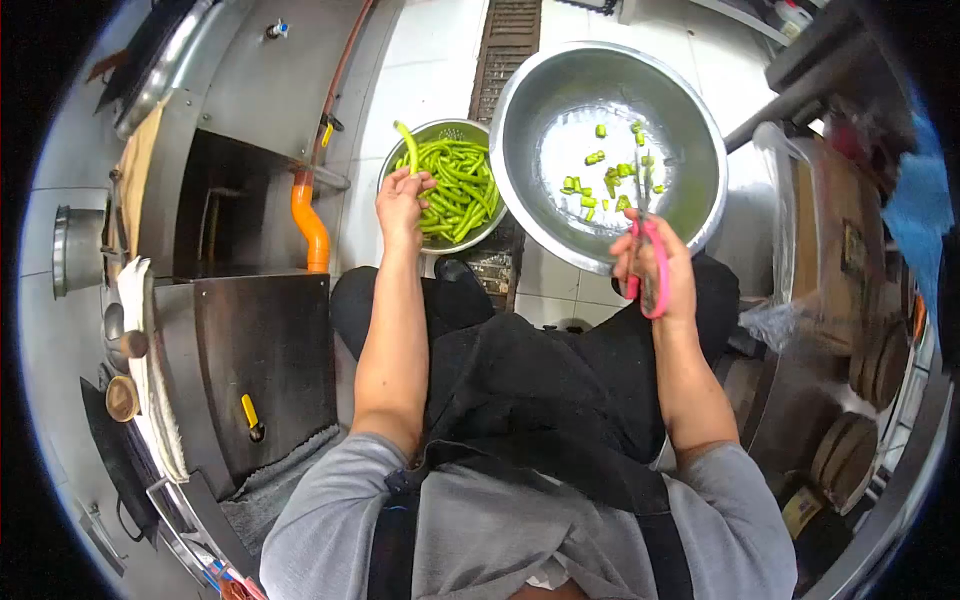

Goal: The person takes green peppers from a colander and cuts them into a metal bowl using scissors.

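Currently, the left hand (404,206) grasps a green pepper (408,148) by one end, its other end pointing up toward eleven o'clock, over the rim of a colander (394,160) heaped with long green peppers (462,190). The right hand (657,262) grips pink-handled scissors (652,262), blades pointing to twelve o'clock over a large metal bowl (540,200). Cut green pieces (612,180) lie scattered in the bowl, which stands at one o'clock, just beside the colander at eleven. Both vessels are on the tiled floor (430,50).
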`<state>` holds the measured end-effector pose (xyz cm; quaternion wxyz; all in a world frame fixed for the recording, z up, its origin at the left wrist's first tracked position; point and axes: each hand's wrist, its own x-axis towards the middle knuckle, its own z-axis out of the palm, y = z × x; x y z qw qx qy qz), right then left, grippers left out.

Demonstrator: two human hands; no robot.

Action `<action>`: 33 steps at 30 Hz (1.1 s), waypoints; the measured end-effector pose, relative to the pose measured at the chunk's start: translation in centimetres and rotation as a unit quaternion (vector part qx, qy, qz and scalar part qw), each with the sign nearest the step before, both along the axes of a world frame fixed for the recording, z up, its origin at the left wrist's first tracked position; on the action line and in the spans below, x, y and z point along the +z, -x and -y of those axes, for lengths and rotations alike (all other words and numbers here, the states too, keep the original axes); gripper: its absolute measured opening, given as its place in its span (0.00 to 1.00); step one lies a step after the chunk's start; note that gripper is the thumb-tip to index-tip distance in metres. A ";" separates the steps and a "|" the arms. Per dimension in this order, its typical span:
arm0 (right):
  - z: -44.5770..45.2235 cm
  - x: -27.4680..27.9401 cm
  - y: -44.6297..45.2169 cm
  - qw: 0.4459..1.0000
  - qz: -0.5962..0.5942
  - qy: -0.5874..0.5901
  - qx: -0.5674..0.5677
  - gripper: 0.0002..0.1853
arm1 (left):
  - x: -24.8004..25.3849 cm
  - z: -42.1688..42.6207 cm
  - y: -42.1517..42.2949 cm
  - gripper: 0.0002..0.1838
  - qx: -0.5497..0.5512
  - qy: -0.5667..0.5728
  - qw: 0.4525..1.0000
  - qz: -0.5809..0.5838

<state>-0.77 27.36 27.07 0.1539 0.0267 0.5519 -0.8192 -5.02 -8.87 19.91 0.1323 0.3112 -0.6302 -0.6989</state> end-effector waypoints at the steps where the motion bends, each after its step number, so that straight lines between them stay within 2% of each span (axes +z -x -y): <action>1: 0.1 0.0 -0.1 0.999 -0.008 -0.031 0.006 0.24 | 2.8 -1.0 -0.4 0.16 -0.008 0.005 1.000 -0.008; 3: 0.1 -0.7 -0.3 1.000 -0.023 0.001 0.021 0.26 | 7.6 -2.8 -1.1 0.15 -0.113 0.004 0.993 -0.037; 6: 0.4 -0.8 -0.7 0.997 -0.003 0.023 0.067 0.26 | 11.0 -6.0 -1.6 0.12 -0.214 0.061 0.973 -0.056; 7: 0.3 -0.6 -1.1 0.997 -0.002 -0.021 0.071 0.25 | 11.6 -7.1 -1.7 0.12 -0.256 0.082 0.962 -0.054; 9: 0.2 -0.3 -1.8 0.995 -0.002 -0.036 0.091 0.25 | 12.4 -9.3 -1.9 0.12 -0.311 0.111 0.943 -0.031; 12: -0.1 -0.5 -2.3 0.995 -0.034 -0.017 0.095 0.27 | 12.7 -11.7 -1.8 0.12 -0.370 0.121 0.921 -0.022; 17: -0.6 -0.4 -2.3 0.995 -0.032 -0.023 0.090 0.29 | 13.3 -14.0 -2.0 0.12 -0.448 0.229 0.864 -0.007; 22: -0.8 0.2 -1.9 0.998 -0.015 -0.028 0.045 0.25 | 13.6 -14.2 -1.5 0.12 -0.469 0.257 0.845 0.019; 26: -1.1 0.1 -1.7 0.998 0.041 0.022 0.052 0.22 | 13.3 -14.4 -0.8 0.12 -0.437 0.249 0.864 0.024; 33: -1.3 0.4 -1.6 0.995 0.075 -0.043 0.057 0.21 | 12.0 -13.4 0.2 0.11 -0.379 0.246 0.892 0.024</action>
